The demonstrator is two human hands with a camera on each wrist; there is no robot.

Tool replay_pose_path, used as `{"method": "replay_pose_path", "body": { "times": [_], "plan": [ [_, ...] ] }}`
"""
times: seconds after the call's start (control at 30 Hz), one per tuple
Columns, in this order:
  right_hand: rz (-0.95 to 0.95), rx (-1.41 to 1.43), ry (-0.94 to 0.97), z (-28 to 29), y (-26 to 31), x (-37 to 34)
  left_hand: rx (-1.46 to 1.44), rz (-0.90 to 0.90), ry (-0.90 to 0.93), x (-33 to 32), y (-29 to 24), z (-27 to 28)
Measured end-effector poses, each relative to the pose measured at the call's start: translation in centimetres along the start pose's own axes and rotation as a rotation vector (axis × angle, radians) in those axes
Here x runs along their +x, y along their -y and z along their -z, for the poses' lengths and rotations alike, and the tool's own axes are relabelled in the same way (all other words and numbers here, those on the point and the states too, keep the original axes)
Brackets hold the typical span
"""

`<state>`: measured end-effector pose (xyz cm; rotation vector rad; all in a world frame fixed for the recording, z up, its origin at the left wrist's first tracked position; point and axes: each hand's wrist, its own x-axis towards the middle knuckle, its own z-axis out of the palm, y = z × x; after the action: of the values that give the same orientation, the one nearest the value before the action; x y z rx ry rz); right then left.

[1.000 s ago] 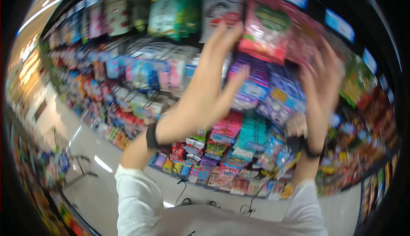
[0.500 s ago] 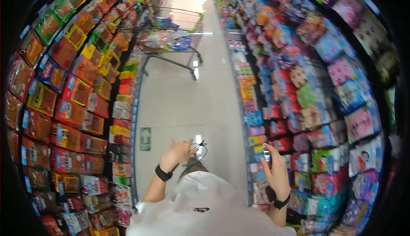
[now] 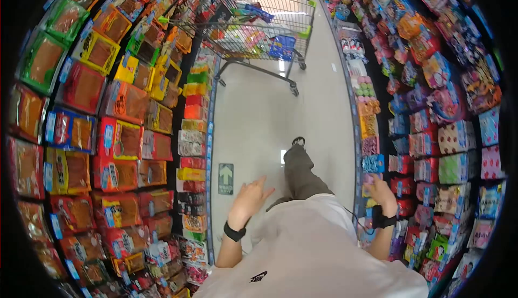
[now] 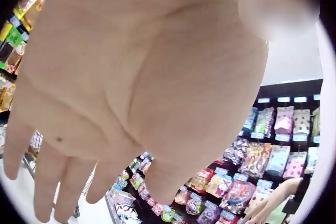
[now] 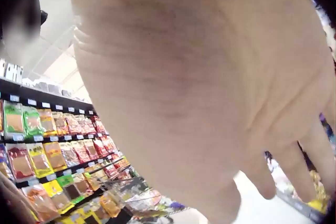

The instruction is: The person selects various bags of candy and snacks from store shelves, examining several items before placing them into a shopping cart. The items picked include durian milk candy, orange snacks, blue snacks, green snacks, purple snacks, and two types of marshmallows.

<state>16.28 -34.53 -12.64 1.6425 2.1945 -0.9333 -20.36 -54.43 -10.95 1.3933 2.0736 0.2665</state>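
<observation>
In the head view my left hand [image 3: 249, 201] hangs in the air over the aisle floor, fingers loosely extended, holding nothing. Its palm [image 4: 142, 77] fills much of the left wrist view, with the fingers pointing down. On the other side of my body, my right hand [image 3: 382, 195] is beside the lower edge of the right shelf, fingers relaxed; whether it touches the packets there cannot be told. The right wrist view shows its bare palm [image 5: 184, 87] and spread fingers, with no object in them. Both wrists wear black bands.
A shopping cart [image 3: 259, 28] with several bagged goods stands ahead in the aisle. Shelves of packaged snacks [image 3: 116, 103] line the left side, and colourful packets [image 3: 456, 136] the right. A green arrow sign [image 3: 225, 179] lies on the floor [image 3: 259, 114].
The view has swung from the hanging packets to the aisle, and the cart appears nearer. Both hands have come down from the raised position in front of the packets.
</observation>
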Motion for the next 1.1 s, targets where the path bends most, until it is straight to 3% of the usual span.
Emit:
{"method": "replay_pose_path", "body": {
  "times": [0.07, 0.17, 0.27, 0.33, 0.47, 0.53, 0.57, 0.6, 0.67, 0.73, 0.8, 0.87, 0.97, 1.03, 1.1],
  "plan": [
    [0.025, -0.119, -0.207, 0.4, -0.9, 6.3, -0.126, -0.025, 0.034, 4.2, 1.4, 2.2],
    [0.052, -0.084, -0.234, 3.7, 1.9, 17.5, -0.207, 0.088, 0.075, 11.1, 3.5, 7.6],
    [0.076, -0.102, -0.309, 9.3, 13.2, 26.6, -0.172, 0.201, 0.058, 16.9, 5.7, 13.9],
    [0.42, -0.047, -0.431, 11.2, 19.6, 34.6, -0.138, 0.165, -0.084, 21.5, 6.4, 18.7],
    [0.776, 0.162, -0.378, 13.6, 34.8, 48.3, -0.131, 0.125, -0.095, 30.8, 8.8, 25.4],
    [0.829, 0.065, -0.578, 13.4, 37.6, 54.2, -0.147, 0.089, -0.042, 36.7, 11.7, 27.3],
    [0.795, -0.219, -0.741, 12.0, 38.3, 58.4, -0.177, 0.064, -0.053, 40.1, 13.3, 28.0],
    [0.782, -0.218, -0.737, 10.7, 38.3, 61.5, -0.201, 0.038, -0.059, 43.5, 15.2, 28.6],
    [0.475, -0.072, -0.359, 9.8, 36.4, 66.4, -0.214, -0.004, -0.087, 50.9, 19.9, 29.3],
    [0.258, -0.139, -0.176, 10.2, 34.7, 67.8, 0.067, -0.094, -0.356, 57.6, 23.7, 31.1],
    [0.323, -0.145, -0.347, 10.2, 34.0, 67.5, 0.08, -0.191, -0.443, 63.9, 26.8, 33.2],
    [0.379, -0.024, -0.474, 10.1, 34.2, 66.8, 0.066, -0.19, -0.277, 68.2, 25.6, 38.7],
    [0.279, -0.01, -0.407, 10.2, 33.9, 65.5, 0.031, -0.236, -0.277, 76.3, 27.2, 40.9],
    [0.244, 0.027, -0.385, 10.1, 33.6, 63.5, 0.306, -0.211, -0.063, 80.7, 27.7, 40.8],
    [0.206, 0.069, -0.404, 9.9, 33.6, 62.5, 0.368, -0.256, 0.025, 85.3, 27.9, 38.5]
  ]
}}
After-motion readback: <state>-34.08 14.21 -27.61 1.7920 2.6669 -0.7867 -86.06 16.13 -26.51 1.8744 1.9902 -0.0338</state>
